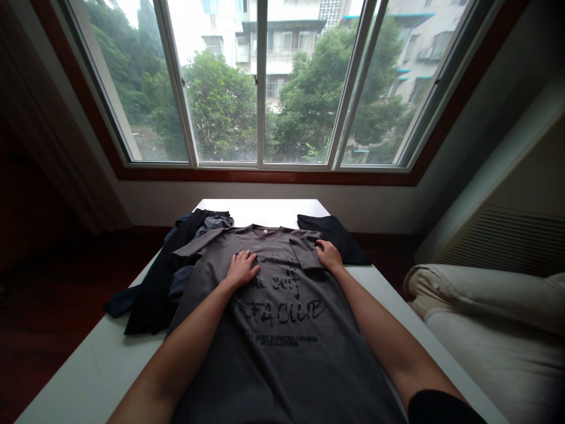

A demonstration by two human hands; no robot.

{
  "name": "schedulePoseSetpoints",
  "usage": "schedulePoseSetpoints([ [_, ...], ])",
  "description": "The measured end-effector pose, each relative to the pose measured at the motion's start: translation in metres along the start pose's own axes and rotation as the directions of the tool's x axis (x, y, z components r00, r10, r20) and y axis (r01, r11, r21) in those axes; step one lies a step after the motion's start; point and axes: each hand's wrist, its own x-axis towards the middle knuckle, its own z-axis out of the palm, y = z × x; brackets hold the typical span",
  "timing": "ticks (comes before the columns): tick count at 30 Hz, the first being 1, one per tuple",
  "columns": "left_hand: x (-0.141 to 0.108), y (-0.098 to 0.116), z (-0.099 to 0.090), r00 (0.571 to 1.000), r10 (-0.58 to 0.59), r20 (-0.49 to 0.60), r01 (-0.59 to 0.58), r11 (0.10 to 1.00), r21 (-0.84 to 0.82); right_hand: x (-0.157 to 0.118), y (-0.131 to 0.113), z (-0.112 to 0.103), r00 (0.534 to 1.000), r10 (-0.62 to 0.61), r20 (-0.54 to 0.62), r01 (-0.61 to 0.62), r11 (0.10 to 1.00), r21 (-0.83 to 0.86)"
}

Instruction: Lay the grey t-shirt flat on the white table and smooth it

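A dark grey T-shirt (282,371) with black lettering lies spread face up, its collar toward the window. My left hand (242,268) rests flat on the chest, fingers apart, just left of the upper lettering. The sleeve on the right is folded inward over the shirt front. At that sleeve's outer edge is my right hand (329,255), its fingertips on the cloth; whether they pinch it is too small to tell. The other sleeve (194,247) stretches out to the left.
The shirt lies on a white table (83,353). Dark clothes (154,294) are heaped at its left, and a folded black garment (338,232) lies beyond my right hand. A beige sofa (494,318) stands to the right, a window (260,88) ahead.
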Motion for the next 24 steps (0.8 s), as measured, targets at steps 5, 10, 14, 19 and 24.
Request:
schedulePoseSetpoints([
  [5,-0.0004,0.0004,-0.0001,1.0,0.001,-0.004,-0.001,1.0,0.006,-0.0009,-0.0023,-0.0009,1.0,0.011,0.0,-0.011,1.0,-0.016],
  [10,0.0002,-0.0006,0.0013,1.0,0.007,-0.008,-0.007,1.0,0.01,-0.0014,-0.0042,-0.0022,1.0,0.027,-0.004,-0.027,0.999,-0.021],
  [14,0.0007,-0.001,0.0021,1.0,0.007,-0.009,-0.006,1.0,0.01,-0.0019,-0.0037,-0.0023,1.0,-0.002,0.024,0.002,1.0,-0.013],
  [19,0.001,-0.0011,0.0019,1.0,0.005,-0.001,-0.005,1.0,0.005,-0.0021,-0.0029,-0.0024,0.999,-0.02,0.046,0.021,1.0,-0.007],
  [24,0.0009,-0.0008,0.0015,1.0,0.001,0.003,-0.001,1.0,-0.002,-0.0028,-0.0056,-0.0047,0.998,-0.022,0.055,0.024,0.999,-0.028],
])
